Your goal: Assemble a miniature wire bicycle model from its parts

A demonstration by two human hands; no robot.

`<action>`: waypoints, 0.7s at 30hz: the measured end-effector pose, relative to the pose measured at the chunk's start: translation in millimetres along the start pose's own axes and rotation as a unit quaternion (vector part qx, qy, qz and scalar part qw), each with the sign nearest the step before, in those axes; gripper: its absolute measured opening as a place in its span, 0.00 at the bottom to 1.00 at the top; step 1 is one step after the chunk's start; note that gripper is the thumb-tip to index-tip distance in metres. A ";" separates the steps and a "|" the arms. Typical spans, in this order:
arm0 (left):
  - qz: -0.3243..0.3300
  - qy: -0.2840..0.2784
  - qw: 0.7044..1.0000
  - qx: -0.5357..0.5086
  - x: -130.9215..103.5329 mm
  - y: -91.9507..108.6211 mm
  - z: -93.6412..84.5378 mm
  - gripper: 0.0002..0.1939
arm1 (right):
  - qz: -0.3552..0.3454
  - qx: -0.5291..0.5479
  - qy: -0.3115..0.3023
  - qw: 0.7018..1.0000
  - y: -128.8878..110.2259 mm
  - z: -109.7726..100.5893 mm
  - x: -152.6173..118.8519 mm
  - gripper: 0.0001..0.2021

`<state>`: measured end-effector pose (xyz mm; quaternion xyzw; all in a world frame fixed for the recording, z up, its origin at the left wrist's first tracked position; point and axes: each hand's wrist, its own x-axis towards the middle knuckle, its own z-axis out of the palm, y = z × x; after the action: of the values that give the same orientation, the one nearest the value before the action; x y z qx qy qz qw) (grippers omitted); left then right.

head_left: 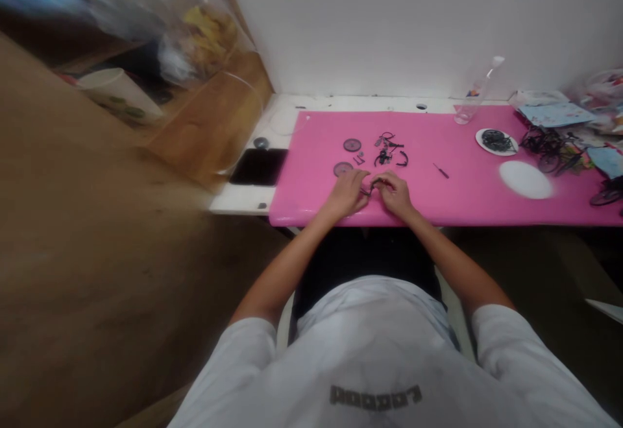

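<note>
My left hand and my right hand are close together near the front edge of the pink mat. Between them is a small dark part, which the fingers of both hands grip; its exact shape is hard to make out. Just beyond my left hand lies a dark wheel, partly covered by the fingers, with another wheel farther back. Several small black parts are spread behind my right hand. A small screwdriver rests to the right.
At the right are a plate of black parts, a white disc and a pile of black model pieces. A clear bottle stands at the back. A black flat object lies left of the mat, near a wooden box.
</note>
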<state>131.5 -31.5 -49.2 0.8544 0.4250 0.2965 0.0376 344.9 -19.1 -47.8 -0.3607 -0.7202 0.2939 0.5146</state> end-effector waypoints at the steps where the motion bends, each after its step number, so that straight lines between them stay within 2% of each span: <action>1: 0.000 0.000 1.000 0.001 0.2 0.2 -0.1 0.31 | -0.004 -0.010 -0.008 1.000 -2.3 -0.5 -0.2 0.12; 8: -0.011 0.008 1.000 -0.004 -0.4 -2.5 2.0 0.33 | -0.089 -0.049 -0.080 0.992 -5.1 1.0 -0.4 0.12; 11: -0.022 0.029 0.999 -0.024 -2.2 -6.6 4.2 0.35 | -0.109 -0.058 -0.098 0.988 -3.0 3.0 0.7 0.12; 14: -0.034 0.060 0.996 -0.053 -3.3 -10.9 5.6 0.38 | -0.093 -0.035 -0.104 0.990 -1.0 3.8 2.0 0.12; 18: -0.042 0.061 0.994 -0.075 -3.9 -13.7 4.8 0.41 | -0.044 -0.020 -0.133 0.990 1.5 4.3 0.4 0.15; 21: -0.026 0.066 0.995 -0.072 -5.3 -14.4 4.2 0.40 | -0.033 -0.030 -0.107 0.993 2.7 5.4 -2.0 0.16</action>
<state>121.2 -25.6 -59.7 0.8168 0.4262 0.3807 0.0789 340.8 -19.5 -52.7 -0.3190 -0.7910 0.2918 0.4328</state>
